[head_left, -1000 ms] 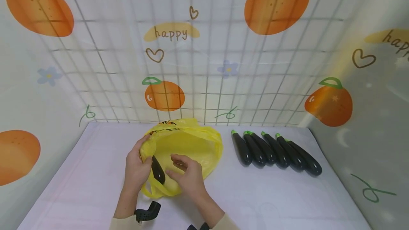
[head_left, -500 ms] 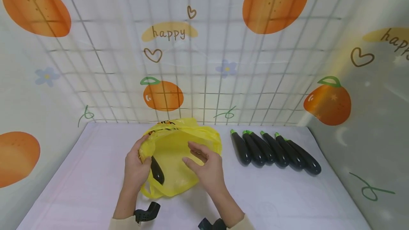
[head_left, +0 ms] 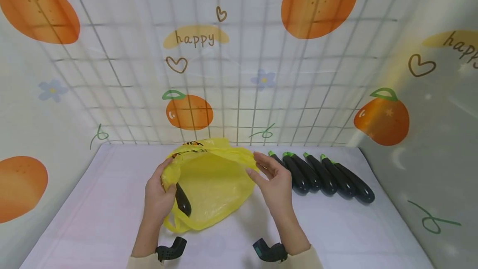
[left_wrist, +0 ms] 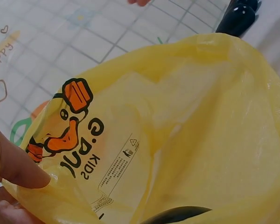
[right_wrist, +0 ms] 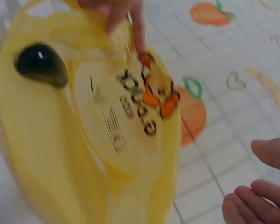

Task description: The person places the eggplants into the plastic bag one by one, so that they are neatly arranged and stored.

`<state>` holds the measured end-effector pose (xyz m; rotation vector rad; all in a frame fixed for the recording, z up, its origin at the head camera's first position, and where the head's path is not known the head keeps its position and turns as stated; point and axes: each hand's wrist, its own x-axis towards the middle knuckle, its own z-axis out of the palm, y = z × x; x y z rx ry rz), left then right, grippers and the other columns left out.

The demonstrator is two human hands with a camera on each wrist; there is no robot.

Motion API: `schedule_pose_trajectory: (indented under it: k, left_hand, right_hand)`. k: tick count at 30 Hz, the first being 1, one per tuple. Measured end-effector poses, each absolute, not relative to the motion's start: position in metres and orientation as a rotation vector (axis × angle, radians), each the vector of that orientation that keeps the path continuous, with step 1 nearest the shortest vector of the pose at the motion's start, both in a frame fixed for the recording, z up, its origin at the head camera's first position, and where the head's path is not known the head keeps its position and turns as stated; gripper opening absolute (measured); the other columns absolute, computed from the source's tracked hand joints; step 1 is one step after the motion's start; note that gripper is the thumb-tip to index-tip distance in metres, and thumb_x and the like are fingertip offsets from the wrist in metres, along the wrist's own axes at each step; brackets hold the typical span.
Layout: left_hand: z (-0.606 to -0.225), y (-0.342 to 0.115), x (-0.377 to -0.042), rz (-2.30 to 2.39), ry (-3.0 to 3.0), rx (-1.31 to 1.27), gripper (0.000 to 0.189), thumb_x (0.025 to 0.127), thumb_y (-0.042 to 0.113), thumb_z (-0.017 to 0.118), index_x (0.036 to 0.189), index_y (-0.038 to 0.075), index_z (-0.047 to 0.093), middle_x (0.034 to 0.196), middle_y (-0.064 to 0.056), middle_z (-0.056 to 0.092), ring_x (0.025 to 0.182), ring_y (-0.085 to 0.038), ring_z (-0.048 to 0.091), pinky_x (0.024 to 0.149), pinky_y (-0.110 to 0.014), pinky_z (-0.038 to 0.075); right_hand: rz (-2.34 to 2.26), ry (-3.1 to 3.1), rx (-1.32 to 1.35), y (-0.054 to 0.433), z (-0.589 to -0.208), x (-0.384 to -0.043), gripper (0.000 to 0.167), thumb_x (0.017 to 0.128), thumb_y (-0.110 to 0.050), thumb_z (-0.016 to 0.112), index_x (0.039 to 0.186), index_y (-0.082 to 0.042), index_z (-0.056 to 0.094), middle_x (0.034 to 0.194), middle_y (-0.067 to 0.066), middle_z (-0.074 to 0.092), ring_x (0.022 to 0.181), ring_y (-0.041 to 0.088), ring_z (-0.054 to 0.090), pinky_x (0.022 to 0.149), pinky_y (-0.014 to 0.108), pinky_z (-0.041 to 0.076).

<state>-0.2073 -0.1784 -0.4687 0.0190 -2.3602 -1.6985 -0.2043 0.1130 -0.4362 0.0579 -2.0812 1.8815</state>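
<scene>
A yellow plastic bag [head_left: 213,194] lies with its mouth spread toward me, a cartoon duck print [left_wrist: 65,126] on its far side. My left hand [head_left: 160,196] pinches the left edge of its mouth between thumb and fingers. Inside, close to that thumb, lies one dark eggplant [head_left: 183,200], its upper end hidden by the bag's edge. My right hand [head_left: 274,177] holds nothing, its fingers loosely bent and thumb apart, at the bag's right edge. It partly covers the leftmost of several eggplants [head_left: 326,177] lined up on the right.
A white cloth-covered table [head_left: 93,211] carries everything. Behind it stands a wire grid [head_left: 239,78] under a translucent sheet with printed oranges and hearts. A grey side wall [head_left: 444,144] rises right of the eggplants. Each wrist wears a black camera mount [head_left: 269,251].
My right hand has come out of the bag's mouth and travelled right toward the row of eggplants. My left hand keeps its grip on the bag, and the eggplant inside has stayed put.
</scene>
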Motion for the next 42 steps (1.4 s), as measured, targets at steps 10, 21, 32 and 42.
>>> schedule_pose_trajectory:
  k: [10, 21, 32, 42]
  left_hand:
    - [-0.468, -0.179, -0.203, -1.687, -2.384, 0.038, 0.074, 0.091, -0.017, 0.049, 0.159, 0.011, 0.044, 0.165, -0.009, 0.039, 0.152, -0.030, 0.036, 0.122, -0.048, 0.034]
    - [-0.474, -0.178, -0.206, -1.655, -2.370, 0.013, 0.075, 0.089, -0.018, 0.050, 0.159, 0.009, 0.045, 0.164, -0.009, 0.042, 0.150, -0.029, 0.039, 0.120, -0.047, 0.037]
    - [-0.471, -0.176, -0.209, -1.650, -2.369, -0.010, 0.075, 0.089, -0.018, 0.049, 0.159, 0.009, 0.044, 0.164, -0.008, 0.043, 0.151, -0.029, 0.039, 0.119, -0.047, 0.037]
    - [-0.469, -0.177, -0.206, -1.667, -2.384, 0.006, 0.075, 0.089, -0.017, 0.049, 0.159, 0.011, 0.044, 0.165, -0.008, 0.041, 0.151, -0.030, 0.037, 0.121, -0.048, 0.036]
  right_hand:
    - [1.859, -2.035, -0.178, 0.157, -0.451, -0.216, 0.047, 0.089, -0.002, 0.082, 0.135, -0.002, 0.069, 0.136, 0.013, 0.068, 0.129, 0.028, 0.063, 0.096, 0.016, 0.052]
    - [1.759, -2.140, -0.355, 0.182, -0.468, -0.224, 0.049, 0.092, -0.007, 0.081, 0.138, -0.001, 0.066, 0.140, 0.016, 0.065, 0.132, 0.030, 0.061, 0.093, 0.009, 0.050]
    - [1.698, -2.316, -0.472, 0.198, -0.487, -0.229, 0.053, 0.092, -0.010, 0.080, 0.140, 0.003, 0.062, 0.144, 0.022, 0.062, 0.135, 0.036, 0.057, 0.110, 0.042, 0.049]
    - [1.491, -2.485, -0.388, 0.198, -0.507, -0.237, 0.057, 0.088, -0.007, 0.083, 0.140, 0.007, 0.062, 0.139, 0.027, 0.063, 0.128, 0.041, 0.062, 0.106, 0.049, 0.052]
